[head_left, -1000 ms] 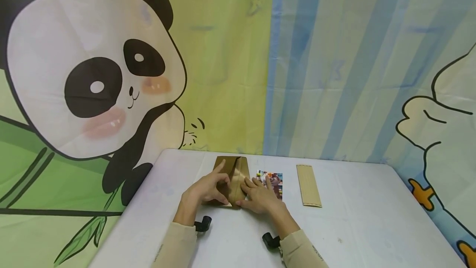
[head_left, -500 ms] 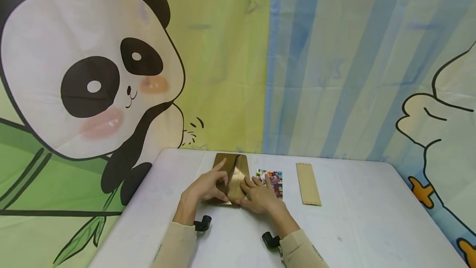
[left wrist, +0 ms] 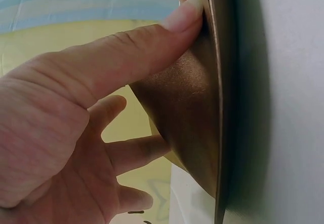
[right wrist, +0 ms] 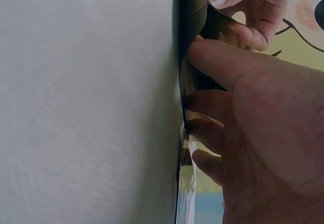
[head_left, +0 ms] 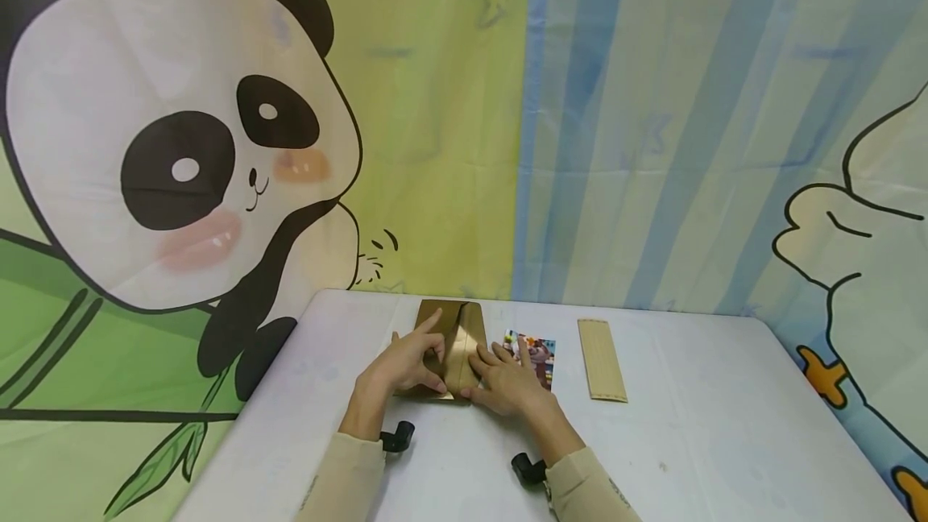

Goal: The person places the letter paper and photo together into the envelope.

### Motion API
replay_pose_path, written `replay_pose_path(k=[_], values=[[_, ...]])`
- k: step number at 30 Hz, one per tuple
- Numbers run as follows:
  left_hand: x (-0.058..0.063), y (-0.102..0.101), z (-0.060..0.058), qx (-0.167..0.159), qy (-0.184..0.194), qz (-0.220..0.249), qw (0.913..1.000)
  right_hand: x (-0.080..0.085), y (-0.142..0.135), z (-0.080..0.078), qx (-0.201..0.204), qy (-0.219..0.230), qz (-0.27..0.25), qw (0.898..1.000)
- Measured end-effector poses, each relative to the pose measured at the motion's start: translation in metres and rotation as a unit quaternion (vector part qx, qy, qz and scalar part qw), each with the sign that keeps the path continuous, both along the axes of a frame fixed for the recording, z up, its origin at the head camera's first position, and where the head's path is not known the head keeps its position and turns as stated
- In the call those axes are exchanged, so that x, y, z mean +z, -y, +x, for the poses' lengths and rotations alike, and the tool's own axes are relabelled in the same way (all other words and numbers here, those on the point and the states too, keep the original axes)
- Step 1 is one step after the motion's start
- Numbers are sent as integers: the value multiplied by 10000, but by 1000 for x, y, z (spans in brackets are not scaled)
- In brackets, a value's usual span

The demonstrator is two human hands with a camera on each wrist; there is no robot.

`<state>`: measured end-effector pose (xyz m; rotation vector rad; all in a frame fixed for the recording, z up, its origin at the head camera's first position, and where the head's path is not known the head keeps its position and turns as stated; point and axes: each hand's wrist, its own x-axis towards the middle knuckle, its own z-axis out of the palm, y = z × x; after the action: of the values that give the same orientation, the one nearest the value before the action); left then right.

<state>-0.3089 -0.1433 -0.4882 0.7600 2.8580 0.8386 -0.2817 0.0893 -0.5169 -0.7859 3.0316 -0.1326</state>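
While the brown envelope (head_left: 462, 345) lies on the white table (head_left: 689, 433), its long axis running away from the person, I see the left hand (head_left: 406, 369) pinching a raised flap (left wrist: 185, 92). The right hand (head_left: 507, 381) presses the right side, fingers spread.

Panda-print backdrop (head_left: 449, 119) (partly striped), white table (head_left: 710, 441)

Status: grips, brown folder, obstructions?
Left grip pinches raised flap; right grip rests on brown folder. Picture card alongside, partly hidden by right grip. Tan strip apart.
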Motion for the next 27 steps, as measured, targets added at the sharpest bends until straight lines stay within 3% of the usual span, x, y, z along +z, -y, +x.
replay_pose_path(k=[9, 19, 27], values=[[-3, -1, -1, -14, 20, 17, 10000, -1, -2, -1, 50, -128, 22, 9999], [-1, 0, -1, -24, -26, 49, 10000, 4, -15, -4, -88, -60, -853, 9963], [-2, 1, 0, -10, -72, 77, 9999, 4, -31, -11, -321, -51, -923, 9952]])
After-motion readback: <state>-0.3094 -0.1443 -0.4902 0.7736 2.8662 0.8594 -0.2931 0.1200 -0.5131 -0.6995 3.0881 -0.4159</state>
